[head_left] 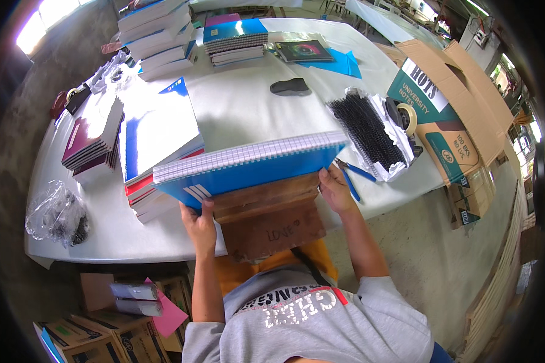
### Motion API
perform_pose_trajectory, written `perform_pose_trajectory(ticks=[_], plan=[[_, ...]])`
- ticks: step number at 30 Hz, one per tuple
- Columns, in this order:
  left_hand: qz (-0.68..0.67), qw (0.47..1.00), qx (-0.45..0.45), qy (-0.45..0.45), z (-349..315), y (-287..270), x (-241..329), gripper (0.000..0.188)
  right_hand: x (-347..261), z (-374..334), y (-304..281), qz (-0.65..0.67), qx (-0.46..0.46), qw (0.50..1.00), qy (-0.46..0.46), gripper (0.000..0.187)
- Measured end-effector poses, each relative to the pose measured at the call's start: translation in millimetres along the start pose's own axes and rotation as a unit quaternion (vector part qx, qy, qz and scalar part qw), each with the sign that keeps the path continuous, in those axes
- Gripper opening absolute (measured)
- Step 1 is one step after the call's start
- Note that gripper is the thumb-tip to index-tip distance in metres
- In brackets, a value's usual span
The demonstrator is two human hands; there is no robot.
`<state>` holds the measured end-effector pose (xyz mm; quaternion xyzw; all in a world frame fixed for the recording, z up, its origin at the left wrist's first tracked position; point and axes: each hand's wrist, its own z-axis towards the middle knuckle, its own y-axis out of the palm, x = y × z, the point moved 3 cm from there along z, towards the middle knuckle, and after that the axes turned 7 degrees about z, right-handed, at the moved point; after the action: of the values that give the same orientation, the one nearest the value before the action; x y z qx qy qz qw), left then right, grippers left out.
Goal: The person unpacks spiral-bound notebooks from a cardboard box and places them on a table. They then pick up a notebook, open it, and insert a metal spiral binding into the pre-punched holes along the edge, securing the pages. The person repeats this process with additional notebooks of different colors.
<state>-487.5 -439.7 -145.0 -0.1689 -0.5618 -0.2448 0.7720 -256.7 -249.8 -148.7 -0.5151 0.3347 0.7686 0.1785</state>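
A thick blue-covered notebook [254, 172] stands on its long edge in front of me, its page edges and a row of punched holes along the top. No binding coil shows in it. My left hand [198, 225] grips its lower left corner, thumb on the blue cover. At the lower right corner my right hand [337, 189] pinches it the same way. Just below the notebook, a brown wooden block [272, 233] with handwriting on it sits at the table's near edge. Fingers behind the notebook are hidden. Pliers [358, 173] with blue handles lie beside my right hand.
Black plastic binding coils [369, 130] lie right, next to a tape roll [407, 118] and an open cardboard box [466, 121]. Left are a white-and-blue book stack [160, 130], maroon notebooks [94, 133] and crumpled plastic [57, 212]. Blue spiral notebooks [236, 36] stand far back.
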Motion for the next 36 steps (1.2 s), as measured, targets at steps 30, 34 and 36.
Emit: perform_pose_trajectory(ticks=[30,34,36], plan=[[0.499,0.766,0.363,0.179,99,-224,30,0.031,-115,26,50,-0.386,0.015,0.871,-0.303,0.027],[0.427,0.762,0.348,0.342,105,-169,95,0.014,-111,26,55,-0.252,0.055,0.947,-0.193,0.039],[0.391,0.773,0.276,0.417,110,-128,113,0.014,-111,23,56,-0.416,0.027,0.855,-0.31,0.03]])
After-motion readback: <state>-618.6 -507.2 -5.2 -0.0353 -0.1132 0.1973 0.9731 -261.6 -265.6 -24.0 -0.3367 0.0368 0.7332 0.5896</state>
